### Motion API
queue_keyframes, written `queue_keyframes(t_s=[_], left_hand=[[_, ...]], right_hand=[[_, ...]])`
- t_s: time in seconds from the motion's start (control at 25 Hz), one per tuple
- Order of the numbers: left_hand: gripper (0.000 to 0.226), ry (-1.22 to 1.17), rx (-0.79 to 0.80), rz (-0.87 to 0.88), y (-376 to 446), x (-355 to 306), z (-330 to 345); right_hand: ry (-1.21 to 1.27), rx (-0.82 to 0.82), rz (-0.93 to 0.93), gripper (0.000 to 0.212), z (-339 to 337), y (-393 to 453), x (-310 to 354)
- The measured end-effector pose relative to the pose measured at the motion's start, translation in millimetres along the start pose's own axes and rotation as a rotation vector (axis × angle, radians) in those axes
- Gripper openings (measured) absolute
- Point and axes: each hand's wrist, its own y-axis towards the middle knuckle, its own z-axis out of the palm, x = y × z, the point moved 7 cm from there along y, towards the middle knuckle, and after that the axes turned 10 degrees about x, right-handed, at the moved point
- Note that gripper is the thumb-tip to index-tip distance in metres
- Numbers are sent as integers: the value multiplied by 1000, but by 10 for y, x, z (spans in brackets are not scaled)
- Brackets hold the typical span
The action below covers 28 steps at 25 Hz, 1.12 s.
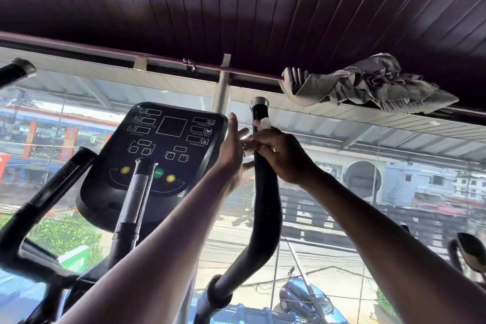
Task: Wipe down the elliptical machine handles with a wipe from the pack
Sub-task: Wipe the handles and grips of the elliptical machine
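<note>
The elliptical's right handle point(265, 208) is a black curved bar rising to a silver cap near the top middle. My right hand point(284, 155) grips this bar just below the cap, fingers curled round it with a white wipe point(264, 123) bunched between palm and bar. My left hand point(232, 150) is beside the bar on its left, fingers straight and pointing up, fingertips touching the wipe's edge. The left handle point(39, 208) stands at the far left, untouched. The wipe pack is out of sight.
The black console point(163, 150) with yellow and green buttons sits left of my hands, on a worn metal post point(135, 197). A grey curtain point(368, 84) is bundled on a rail overhead. A large window with a street below fills the background.
</note>
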Motion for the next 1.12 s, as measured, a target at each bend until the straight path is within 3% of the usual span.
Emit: queue_keyframes(t_s=[0.2,0.32,0.44,0.8,0.96,1.12], left_hand=[[67,-34,-14,32,6,-66,61],[77,-34,-23,13,-12,-50,57],[80,-25,-40,8,-5,-31,40],[83,7,-31,7,20,-21,15],[83,32,-32,21,51,-20,16],[84,64,-35,13,51,-11,5]], right_hand=[[-13,54,54,34,-7,174,-52],[74,-6,31,32,-4,25,-8],[108,32,-22,32,-5,-84,16],[146,-64,-52,30,-7,-136,-39],[-82,-178,91,41,-134,28,-141],[90,-220,-14,29,-115,-166,-43]])
